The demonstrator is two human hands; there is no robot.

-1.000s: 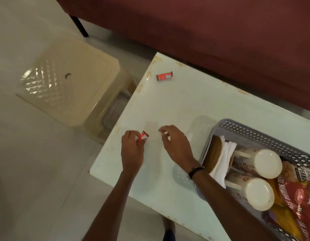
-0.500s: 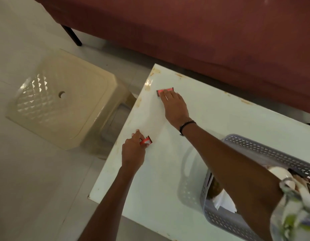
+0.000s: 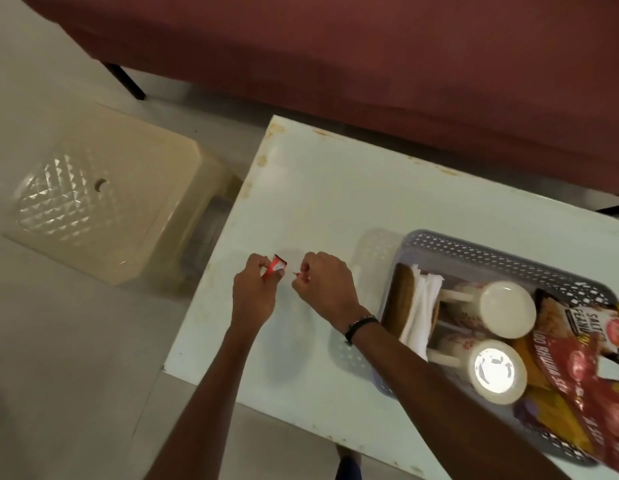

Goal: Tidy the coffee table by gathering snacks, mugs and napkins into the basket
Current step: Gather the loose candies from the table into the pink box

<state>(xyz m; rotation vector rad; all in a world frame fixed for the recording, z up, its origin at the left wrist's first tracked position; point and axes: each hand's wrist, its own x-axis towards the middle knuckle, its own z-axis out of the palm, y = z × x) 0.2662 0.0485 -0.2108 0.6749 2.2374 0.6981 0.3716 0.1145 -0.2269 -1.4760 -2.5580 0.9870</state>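
Note:
My left hand pinches a small red candy wrapper just above the white coffee table. Close beside it, my right hand has its fingers curled round a second red candy, of which only a sliver shows. The grey perforated basket stands to the right of both hands. It holds two white mugs lying on their sides, folded white napkins, a brown round piece and red and yellow snack packets.
A beige plastic stool stands on the floor left of the table. A dark red sofa runs along the table's far side. The table's near edge is below my forearms.
My right hand reached to the far left corner, took the red candy lying there, and came back beside my left hand. The corner now holds nothing. My left hand kept its candy.

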